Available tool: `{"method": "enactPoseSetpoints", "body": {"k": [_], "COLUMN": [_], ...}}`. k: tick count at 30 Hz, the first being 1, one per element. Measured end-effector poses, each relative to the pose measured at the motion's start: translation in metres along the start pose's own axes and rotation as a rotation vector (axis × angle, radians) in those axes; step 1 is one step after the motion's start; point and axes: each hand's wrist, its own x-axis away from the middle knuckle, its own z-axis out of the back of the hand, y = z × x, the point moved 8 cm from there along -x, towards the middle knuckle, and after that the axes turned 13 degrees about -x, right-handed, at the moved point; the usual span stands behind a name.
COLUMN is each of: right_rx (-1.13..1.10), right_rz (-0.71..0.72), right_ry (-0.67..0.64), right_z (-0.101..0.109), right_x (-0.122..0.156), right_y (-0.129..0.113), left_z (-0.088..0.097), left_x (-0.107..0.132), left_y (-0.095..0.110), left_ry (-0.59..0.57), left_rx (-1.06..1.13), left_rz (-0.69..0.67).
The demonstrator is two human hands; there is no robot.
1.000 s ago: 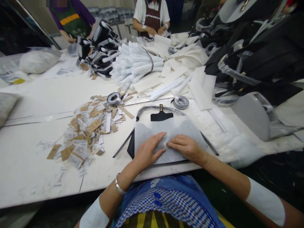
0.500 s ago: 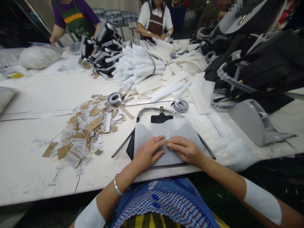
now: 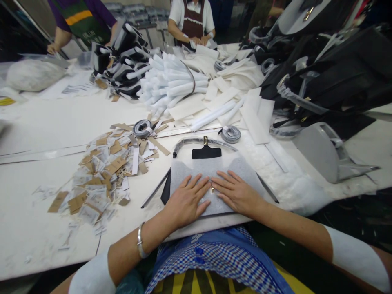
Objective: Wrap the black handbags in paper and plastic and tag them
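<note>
- Seeing grey-faced bag [image 3: 217,206] lying flat near front edge of table [image 3: 45,134], under both hands.
- Resting left hand [image 3: 187,203] on its left half, palm down, fingers slightly spread, gripping nothing.
- Resting right hand [image 3: 240,194] likewise on its right half, fingers spread wider, also gripping nothing.
- Showing small gold fitting [image 3: 212,190] between hands, just below fingertips.
- Seeing black tab [image 3: 206,153] at bag's far side, plastic-wrapped handle [image 3: 184,142] arching behind.
- Seeing tags [image 3: 104,175] heaped left, one coil [image 3: 142,128] at heap's far side, second coil [image 3: 231,134] near handle's right end.
- Spotting bundled white rods [image 3: 173,79] and loose strips [image 3: 255,122] farther back, black bags [image 3: 343,77] piling right.
- Noting person in green apron [image 3: 87,24], person in brown apron [image 3: 192,20] across table.
</note>
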Motion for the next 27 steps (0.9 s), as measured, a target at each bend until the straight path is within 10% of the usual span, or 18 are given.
{"method": "enactPoseSetpoints", "body": {"k": [19,27], "right_rx": [0.114,-0.001], "right_rz": [-0.005,-0.121], "right_ry": [0.091,0.059], "right_z": [0.002,0.032], "right_x": [0.004,-0.022], "right_y": [0.026,0.061], "left_z": [-0.010,0.020], "left_x": [0.002,-0.030], "left_y": [-0.031,-0.076], "left_ry": [0.148,0.079], "left_rx": [-0.188,0.019], "left_rz": [-0.102,0.150]}}
